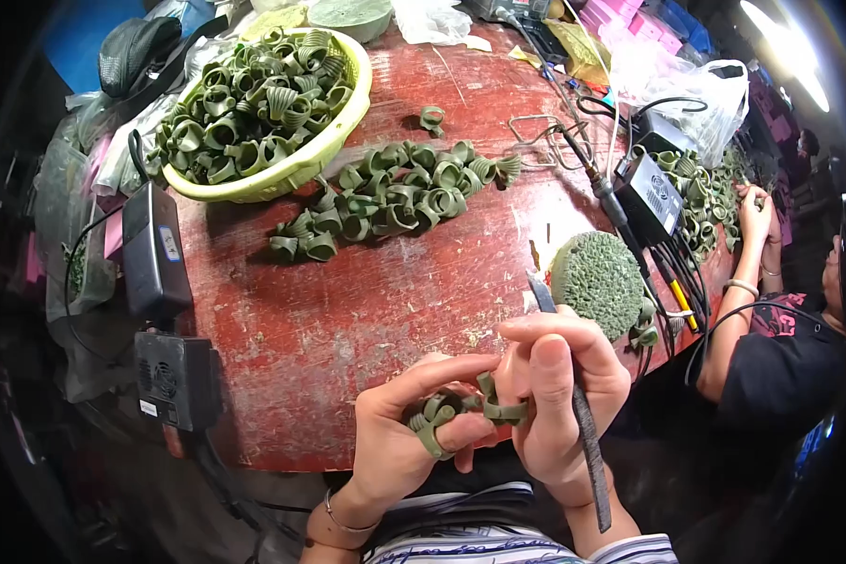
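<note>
Close to the table's near edge, my left hand (390, 423) is closed around a few dull green rings (430, 437). Another green ring (506, 412) sits between my two hands, at the fingertips. My right hand (573, 376) grips a long flat dark metal blade (592, 461), its bevelled tip pointing away from me and its other end trailing down past my wrist. Whether the right fingers also touch the middle ring is hard to make out. Beyond my hands lies a loose pile of green rings (395, 193); one single ring (431, 119) is apart from it.
A yellow-green basket (282, 174) heaped with rings stands far left on the red table (310, 376). A round rough green block (600, 282) is just right of my blade. Black boxes (653, 193) and cables line the right side. A co-worker's hands (757, 221) work beyond them.
</note>
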Tool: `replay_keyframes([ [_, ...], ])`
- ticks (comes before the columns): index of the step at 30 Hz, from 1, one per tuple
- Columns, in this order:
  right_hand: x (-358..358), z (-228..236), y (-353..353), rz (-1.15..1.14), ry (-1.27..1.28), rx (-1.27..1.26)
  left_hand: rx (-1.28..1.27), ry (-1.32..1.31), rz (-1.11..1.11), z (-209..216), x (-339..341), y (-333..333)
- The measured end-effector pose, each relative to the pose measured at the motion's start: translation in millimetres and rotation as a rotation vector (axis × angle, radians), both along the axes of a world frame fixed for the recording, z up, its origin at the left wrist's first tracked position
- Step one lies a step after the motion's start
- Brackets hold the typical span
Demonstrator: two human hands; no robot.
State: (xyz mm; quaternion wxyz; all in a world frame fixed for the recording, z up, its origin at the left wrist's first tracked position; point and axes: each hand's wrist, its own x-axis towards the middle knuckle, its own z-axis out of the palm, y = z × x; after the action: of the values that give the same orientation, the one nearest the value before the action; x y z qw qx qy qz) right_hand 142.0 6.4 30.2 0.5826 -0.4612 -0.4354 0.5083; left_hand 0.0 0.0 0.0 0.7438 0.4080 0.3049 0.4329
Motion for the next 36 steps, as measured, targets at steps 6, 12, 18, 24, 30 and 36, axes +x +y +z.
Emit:
replay_keyframes([
  [6, 4, 0, -1, 0.011, -0.136, 0.212, -0.038, -0.254, 0.235, 4, 15, 0],
  [12, 10, 3, -8, -0.044, -0.142, 0.287, -0.056, -0.309, 0.258, 9, 17, -4],
  [18, 30, 2, -34, -0.016, -0.171, 0.259, -0.053, -0.328, 0.268, 10, 11, -5],
  [24, 29, 2, -30, 0.141, -0.207, 0.333, -0.068, -0.369, 0.237, 18, 12, -2],
  [30, 27, 1, -34, 0.047, -0.304, 0.236, -0.042, -0.388, 0.218, 17, 12, -3],
  [36, 32, 1, -32, 0.006, -0.431, 0.285, 0.241, -0.019, 0.269, 12, 19, -1],
])
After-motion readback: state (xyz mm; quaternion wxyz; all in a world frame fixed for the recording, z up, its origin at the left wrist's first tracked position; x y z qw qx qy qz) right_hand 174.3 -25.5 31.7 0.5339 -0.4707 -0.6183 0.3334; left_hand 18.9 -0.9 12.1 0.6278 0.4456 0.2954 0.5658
